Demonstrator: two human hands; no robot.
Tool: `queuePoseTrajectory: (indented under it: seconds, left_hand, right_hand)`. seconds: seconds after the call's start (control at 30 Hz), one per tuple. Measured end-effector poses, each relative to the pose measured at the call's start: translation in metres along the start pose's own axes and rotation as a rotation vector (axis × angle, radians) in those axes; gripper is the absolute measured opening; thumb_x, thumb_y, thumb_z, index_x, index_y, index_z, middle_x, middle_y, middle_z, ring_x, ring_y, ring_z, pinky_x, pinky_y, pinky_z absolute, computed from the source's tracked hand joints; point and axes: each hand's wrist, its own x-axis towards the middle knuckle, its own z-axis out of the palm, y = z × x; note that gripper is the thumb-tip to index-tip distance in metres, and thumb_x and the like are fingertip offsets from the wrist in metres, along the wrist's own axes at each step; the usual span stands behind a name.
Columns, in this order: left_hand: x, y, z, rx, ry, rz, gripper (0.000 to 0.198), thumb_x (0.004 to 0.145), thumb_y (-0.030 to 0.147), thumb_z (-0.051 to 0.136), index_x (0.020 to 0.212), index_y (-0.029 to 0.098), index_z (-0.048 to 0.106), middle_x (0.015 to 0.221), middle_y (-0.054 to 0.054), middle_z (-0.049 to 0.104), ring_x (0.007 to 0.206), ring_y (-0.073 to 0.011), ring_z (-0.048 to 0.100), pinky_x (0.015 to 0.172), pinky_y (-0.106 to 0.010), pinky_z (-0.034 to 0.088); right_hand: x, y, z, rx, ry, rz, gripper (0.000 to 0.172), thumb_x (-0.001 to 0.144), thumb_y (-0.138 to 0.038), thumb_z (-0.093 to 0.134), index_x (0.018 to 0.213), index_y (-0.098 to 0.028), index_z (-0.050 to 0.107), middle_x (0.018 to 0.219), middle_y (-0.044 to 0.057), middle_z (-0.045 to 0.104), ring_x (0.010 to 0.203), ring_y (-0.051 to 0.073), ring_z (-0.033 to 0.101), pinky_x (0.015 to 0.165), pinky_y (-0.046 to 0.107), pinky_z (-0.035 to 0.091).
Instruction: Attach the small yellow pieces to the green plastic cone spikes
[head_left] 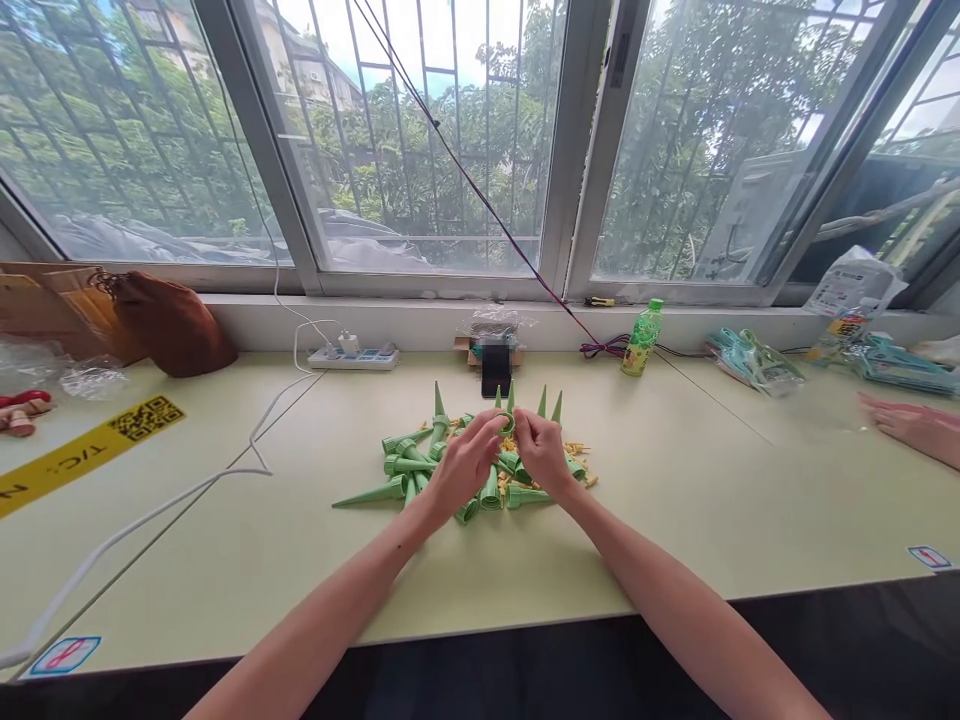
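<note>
A heap of green plastic cone spikes (409, 468) lies in the middle of the pale table (675, 500), mixed with small yellow pieces (576, 450). Several cones (439, 402) stand upright at the back of the heap. My left hand (463, 464) and my right hand (541, 452) meet above the heap, both closed in a pinch around one green cone (507, 420). The fingertips of the two hands nearly touch. What the right fingers hold besides the cone is too small to make out.
A white power strip (354, 356) with a cable (187, 495) sits near the window sill, beside a phone (495, 368) and a green bottle (642, 338). A brown pouch (169, 322) lies at the left. Another person's hand (911, 424) rests at the right, by teal packets (754, 360).
</note>
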Motion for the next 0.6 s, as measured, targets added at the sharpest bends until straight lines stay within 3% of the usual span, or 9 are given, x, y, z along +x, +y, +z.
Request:
queuePoseTrajectory:
  seconds: [0.23,0.4,0.6]
  left_hand:
    - [0.0,0.011,0.003,-0.088,0.048,-0.112,0.042,0.091,0.025,0.056,0.131,0.023,0.042,0.111,-0.008,0.064,0.073,-0.0102,0.066,0.069,-0.024,0.058]
    - [0.001,0.016,0.001,-0.151,0.066,-0.183,0.036,0.091,0.028,0.055,0.126,0.022,0.046,0.099,-0.005,0.068,0.076,-0.0125,0.069,0.071,-0.025,0.059]
    - [0.001,0.017,0.002,-0.146,0.098,-0.197,0.028,0.093,0.029,0.053,0.12,0.021,0.05,0.111,-0.007,0.067,0.083,-0.0135,0.069,0.079,-0.028,0.058]
  right_hand:
    - [-0.001,-0.001,-0.002,0.007,-0.005,0.013,0.047,0.096,-0.052,0.037,0.062,-0.02,0.04,0.053,-0.003,0.04,0.051,0.011,0.033,0.05,0.025,0.027]
    - [-0.002,0.002,-0.002,0.015,-0.025,0.014,0.047,0.096,-0.054,0.037,0.062,-0.02,0.039,0.052,-0.004,0.036,0.051,0.011,0.03,0.049,0.025,0.026]
    - [-0.002,0.001,-0.002,0.013,-0.037,0.026,0.047,0.096,-0.053,0.037,0.063,-0.02,0.041,0.051,-0.004,0.035,0.051,0.011,0.03,0.049,0.025,0.026]
